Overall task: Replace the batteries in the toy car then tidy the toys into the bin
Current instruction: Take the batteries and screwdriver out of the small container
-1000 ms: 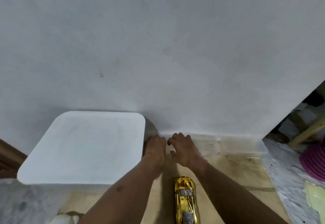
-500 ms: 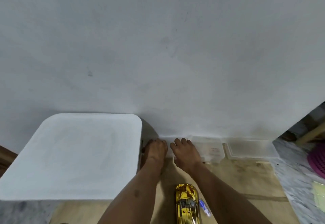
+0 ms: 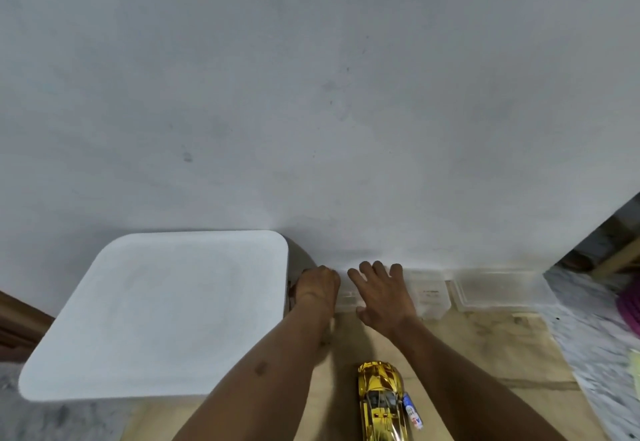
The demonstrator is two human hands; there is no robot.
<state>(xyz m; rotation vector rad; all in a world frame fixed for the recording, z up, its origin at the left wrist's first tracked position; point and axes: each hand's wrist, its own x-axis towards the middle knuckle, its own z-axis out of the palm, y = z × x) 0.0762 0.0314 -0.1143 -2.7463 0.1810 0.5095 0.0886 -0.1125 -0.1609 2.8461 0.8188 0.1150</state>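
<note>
A gold toy car (image 3: 379,402) lies on the wooden floor at the bottom middle, between my forearms. A small battery (image 3: 412,414) with a blue and white label lies against its right side. A clear plastic box (image 3: 429,293) stands against the wall. My left hand (image 3: 317,286) is at the box's left end with fingers curled over its edge. My right hand (image 3: 381,296) rests on top of the box with fingers spread. The big white bin (image 3: 159,312) with its lid on stands to the left.
A clear flat lid (image 3: 498,290) lies on the floor right of the box. The grey wall fills the view ahead. Marble flooring (image 3: 595,329) and a pink object (image 3: 630,309) are at the right edge, wooden furniture at the far left.
My right hand has spread its fingers wider over the clear box. My left hand stays curled at the box's left end. The view has shifted slightly.
</note>
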